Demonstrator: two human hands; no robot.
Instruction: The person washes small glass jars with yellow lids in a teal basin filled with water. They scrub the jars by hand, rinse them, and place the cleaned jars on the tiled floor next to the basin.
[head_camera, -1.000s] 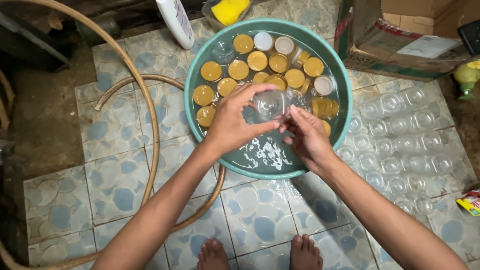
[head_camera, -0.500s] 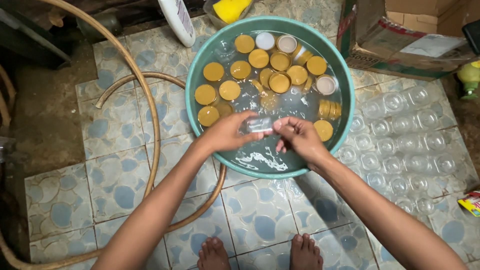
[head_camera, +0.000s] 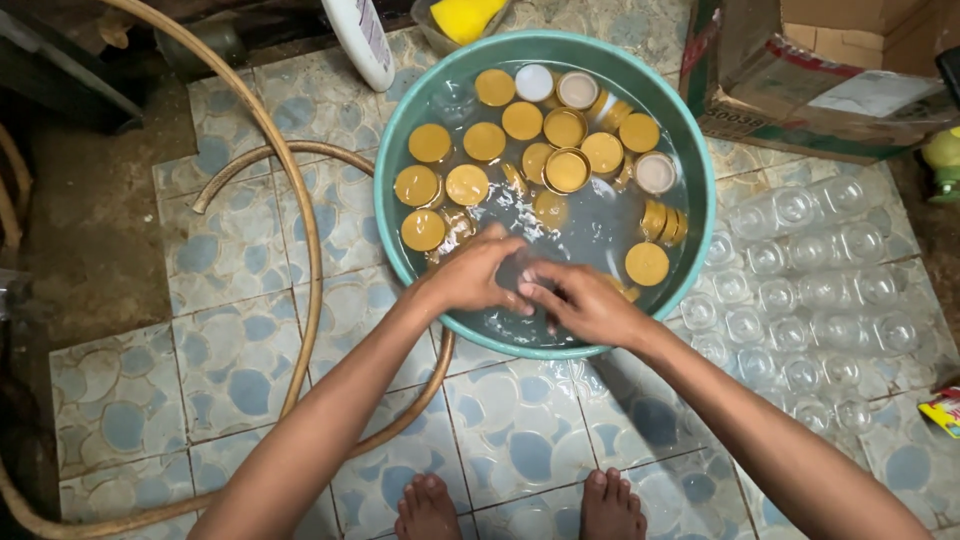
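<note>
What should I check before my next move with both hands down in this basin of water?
1. Left hand and right hand together in the water: ok.
2. Grip on a jar: cannot tell, the fingers hide it.
3. Green basin flat on the tiles: ok.
4. Gold lids floating away from the hands: ok.
5. Clear jars lined up on the floor at the right: ok.
6. Hose outside the basin: ok.

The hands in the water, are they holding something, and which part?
Both hands, left hand and right hand, meet low in the green basin over something clear. It is too hidden by fingers and water to tell what or where.
</note>
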